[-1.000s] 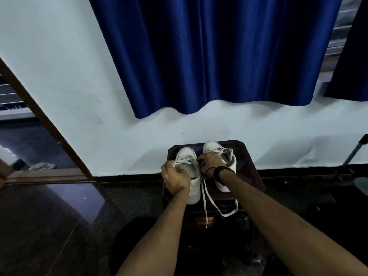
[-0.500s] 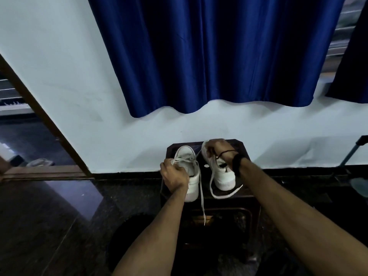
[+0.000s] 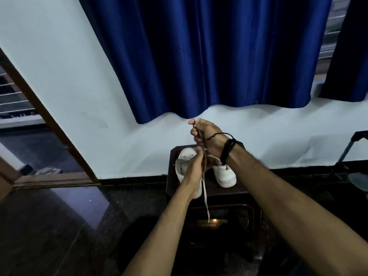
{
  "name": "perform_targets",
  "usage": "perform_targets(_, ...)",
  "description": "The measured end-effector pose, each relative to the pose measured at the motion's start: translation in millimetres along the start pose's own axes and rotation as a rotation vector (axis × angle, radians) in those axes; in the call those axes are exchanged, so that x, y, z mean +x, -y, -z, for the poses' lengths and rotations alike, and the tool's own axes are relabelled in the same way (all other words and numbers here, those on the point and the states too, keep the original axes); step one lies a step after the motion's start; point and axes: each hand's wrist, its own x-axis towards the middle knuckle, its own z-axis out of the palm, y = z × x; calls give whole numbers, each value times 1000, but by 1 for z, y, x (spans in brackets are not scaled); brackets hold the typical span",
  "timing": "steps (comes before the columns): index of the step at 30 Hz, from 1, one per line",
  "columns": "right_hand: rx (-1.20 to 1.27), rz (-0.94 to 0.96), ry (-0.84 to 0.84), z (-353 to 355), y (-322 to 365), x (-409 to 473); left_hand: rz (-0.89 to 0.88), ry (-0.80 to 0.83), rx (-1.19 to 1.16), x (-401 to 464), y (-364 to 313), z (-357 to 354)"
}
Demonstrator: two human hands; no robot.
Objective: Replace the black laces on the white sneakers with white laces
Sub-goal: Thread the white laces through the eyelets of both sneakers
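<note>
Two white sneakers stand on a dark stool against the wall: the left sneaker and the right sneaker. My right hand is raised above them and grips a white lace, which runs down past the stool's front edge and hangs free. My left hand is in front of the left sneaker, its fingers at the same lace just below the right hand. Part of both sneakers is hidden by my hands. No black lace is visible.
A blue curtain hangs over the white wall behind the stool. A wooden door frame slants at the left, with a sandal beyond it. The floor is dark and glossy. A dark stand is at the far right.
My right hand has risen from the right sneaker, pulling the white lace up high. My left hand left the left sneaker's top and came up to the lace.
</note>
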Motion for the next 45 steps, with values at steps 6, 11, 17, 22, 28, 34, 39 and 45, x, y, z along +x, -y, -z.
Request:
perform_targets(6, -502, -114, -70, 29, -20, -12, 193, 106, 373, -2, 3, 61)
perform_targets(11, -1642, 7, 52, 39, -58, -13, 85, -13, 823, 11, 1, 87)
perform_targets(17, -540, -34, 507, 14, -79, -12, 122, -111, 889, 28, -12, 97)
perform_targets(22, -712, 98, 117, 23, -102, 21, 227, -286, 599, 38, -11, 120)
perform_targets(28, -999, 179, -324, 17, -110, 25, 210, -374, 635, 41, 36, 117)
perform_targets(34, -1170, 211, -355, -4, -130, 24, 364, -507, 130, 37, 40, 123)
perform_targets(39, -1177, 233, -402, -18, -140, 25, 426, -467, -102, 33, 44, 128)
perform_targets(45, -1308, 211, -451, -29, -143, 27, 401, -418, -176, 32, 51, 130)
